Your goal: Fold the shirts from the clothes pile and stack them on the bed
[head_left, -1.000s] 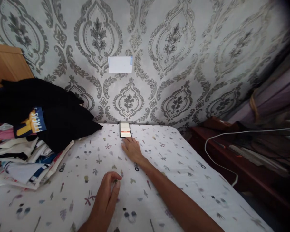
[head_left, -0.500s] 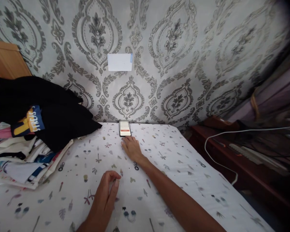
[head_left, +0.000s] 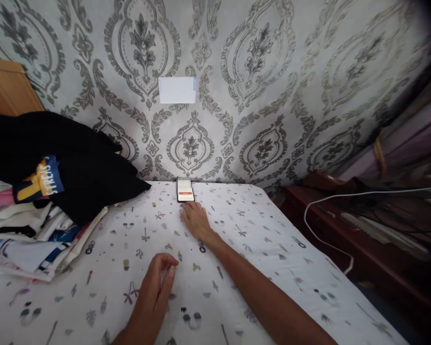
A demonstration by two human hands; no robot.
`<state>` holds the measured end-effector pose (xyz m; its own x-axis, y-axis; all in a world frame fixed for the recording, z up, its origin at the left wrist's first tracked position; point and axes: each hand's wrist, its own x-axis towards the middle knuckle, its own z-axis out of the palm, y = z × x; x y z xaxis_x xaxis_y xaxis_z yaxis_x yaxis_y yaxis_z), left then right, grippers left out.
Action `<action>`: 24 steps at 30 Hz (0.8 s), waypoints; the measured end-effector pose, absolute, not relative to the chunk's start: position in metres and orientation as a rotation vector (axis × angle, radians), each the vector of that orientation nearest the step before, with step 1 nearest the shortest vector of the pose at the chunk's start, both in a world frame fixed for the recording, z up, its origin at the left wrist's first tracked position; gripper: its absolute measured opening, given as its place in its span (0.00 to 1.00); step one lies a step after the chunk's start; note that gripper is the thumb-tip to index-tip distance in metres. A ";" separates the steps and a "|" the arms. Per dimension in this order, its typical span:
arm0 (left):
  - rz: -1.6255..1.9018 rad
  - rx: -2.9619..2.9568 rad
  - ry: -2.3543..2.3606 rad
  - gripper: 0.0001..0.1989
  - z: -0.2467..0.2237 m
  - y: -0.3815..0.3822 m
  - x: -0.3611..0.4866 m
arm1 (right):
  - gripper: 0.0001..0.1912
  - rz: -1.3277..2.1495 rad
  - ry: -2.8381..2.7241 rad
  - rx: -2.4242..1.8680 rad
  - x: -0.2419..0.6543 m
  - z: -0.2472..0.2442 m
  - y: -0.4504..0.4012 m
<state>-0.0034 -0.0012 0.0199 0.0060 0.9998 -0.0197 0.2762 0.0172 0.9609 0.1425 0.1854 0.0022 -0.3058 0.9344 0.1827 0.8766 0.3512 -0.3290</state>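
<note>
A smartphone (head_left: 185, 196) with a lit screen lies on the white patterned bedsheet (head_left: 201, 297), close to the wall. The screen is pale with a red bar, and its upper part is blurred. Just in front of the phone's near edge rests my right hand (head_left: 196, 221), palm down on the sheet, fingers stretched towards the phone; I cannot tell whether the fingertips touch it. Nearer to me, my left hand (head_left: 157, 282) is loosely curled over the sheet. Its thumb tip sits close to the fingertips with a gap behind them, and nothing shows in it.
Folded clothes (head_left: 39, 244) are piled on the left under a black shirt (head_left: 82, 163). A white rectangular panel (head_left: 177, 90) shows against the patterned wall (head_left: 190, 143). To the right stands a dark red wooden piece of furniture (head_left: 345, 230) with a white cable (head_left: 311, 225) across it.
The whole view has shifted very slightly. Both hands and the phone keep the same places on the sheet.
</note>
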 end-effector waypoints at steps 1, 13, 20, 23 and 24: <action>1.046 1.404 1.415 0.18 0.020 -0.001 -0.003 | 0.18 0.242 -2.281 -1.601 0.143 0.002 0.185; 1.061 1.357 1.434 0.19 0.018 0.000 -0.003 | 0.20 0.255 -2.285 -1.591 0.143 -0.001 0.187; 1.029 1.381 1.444 0.19 0.020 0.000 -0.003 | 0.18 0.229 -2.276 -1.598 0.144 0.000 0.186; 1.025 1.357 1.435 0.20 0.020 -0.001 -0.003 | 0.18 0.222 -2.274 -1.594 0.144 -0.002 0.187; 1.035 1.357 1.434 0.20 0.019 0.000 -0.003 | 0.18 0.222 -2.273 -1.591 0.144 -0.002 0.187</action>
